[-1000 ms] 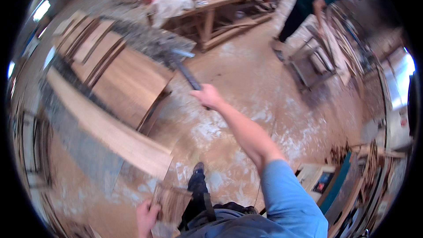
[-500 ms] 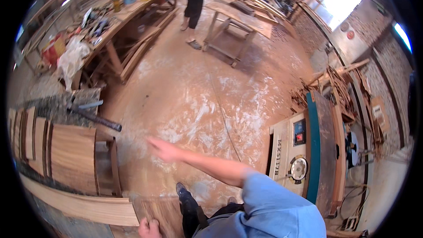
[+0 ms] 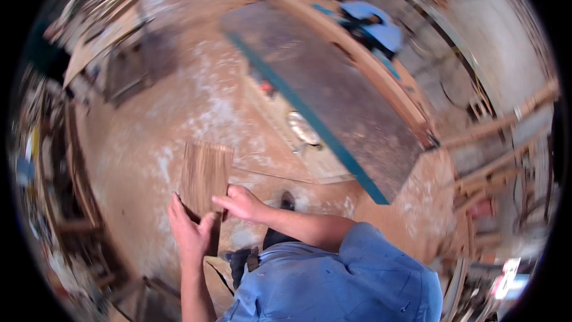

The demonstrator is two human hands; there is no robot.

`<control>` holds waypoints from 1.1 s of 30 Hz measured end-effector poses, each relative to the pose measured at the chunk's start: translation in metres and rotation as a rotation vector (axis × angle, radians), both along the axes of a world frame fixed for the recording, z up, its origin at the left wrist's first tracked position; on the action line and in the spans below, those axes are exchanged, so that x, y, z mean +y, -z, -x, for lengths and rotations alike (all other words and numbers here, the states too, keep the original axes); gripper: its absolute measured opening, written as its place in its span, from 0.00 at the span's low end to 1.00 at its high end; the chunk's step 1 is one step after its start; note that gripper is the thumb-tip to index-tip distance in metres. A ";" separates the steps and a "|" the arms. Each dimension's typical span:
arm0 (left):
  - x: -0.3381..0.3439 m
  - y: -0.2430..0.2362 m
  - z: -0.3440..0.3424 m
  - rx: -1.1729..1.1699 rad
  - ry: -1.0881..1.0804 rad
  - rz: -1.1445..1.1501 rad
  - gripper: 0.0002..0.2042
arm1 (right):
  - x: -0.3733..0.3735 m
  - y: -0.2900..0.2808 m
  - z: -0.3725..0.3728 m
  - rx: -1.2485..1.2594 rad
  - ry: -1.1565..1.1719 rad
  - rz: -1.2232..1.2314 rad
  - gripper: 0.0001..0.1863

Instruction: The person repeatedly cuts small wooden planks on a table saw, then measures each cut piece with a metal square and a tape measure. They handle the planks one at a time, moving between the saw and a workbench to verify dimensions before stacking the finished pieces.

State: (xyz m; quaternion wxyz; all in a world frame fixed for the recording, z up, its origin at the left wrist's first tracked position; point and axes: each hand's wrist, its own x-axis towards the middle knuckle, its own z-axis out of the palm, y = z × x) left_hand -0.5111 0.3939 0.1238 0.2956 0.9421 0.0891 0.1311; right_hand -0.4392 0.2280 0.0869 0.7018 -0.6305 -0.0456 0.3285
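Note:
A short brown wooden board (image 3: 206,173) with straight grain is held up in front of my body. My left hand (image 3: 192,231) grips its lower left edge, the thumb toward the near face and the fingers along the side. Closed on its lower right edge is my right hand (image 3: 242,204), thumb over the face. The fingers behind the board are hidden.
To the right stands a woodworking machine with a dark flat bed (image 3: 333,89), a teal edge (image 3: 310,124), a wooden fence (image 3: 363,77) and a round handwheel (image 3: 302,127). A low wooden table (image 3: 107,48) is at far left; a workbench (image 3: 77,173) lines the left.
The view has swung right toward the machine. My right hand has gone from reaching out with nothing in it to gripping the board, and my left hand now holds it too.

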 end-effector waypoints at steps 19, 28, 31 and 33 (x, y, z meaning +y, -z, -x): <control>-0.348 0.065 -0.316 -0.083 0.746 -0.252 0.34 | -0.369 0.013 -0.137 -0.394 0.849 0.670 0.16; -0.394 0.097 -0.317 -0.047 0.832 -0.200 0.34 | -0.391 0.057 -0.242 -0.963 0.497 1.023 0.10; -0.402 0.096 -0.318 -0.037 0.812 -0.225 0.33 | -0.401 0.079 -0.267 -1.022 0.393 1.030 0.11; -0.412 0.094 -0.319 -0.033 0.787 -0.234 0.33 | -0.407 0.087 -0.278 -1.069 0.377 1.045 0.10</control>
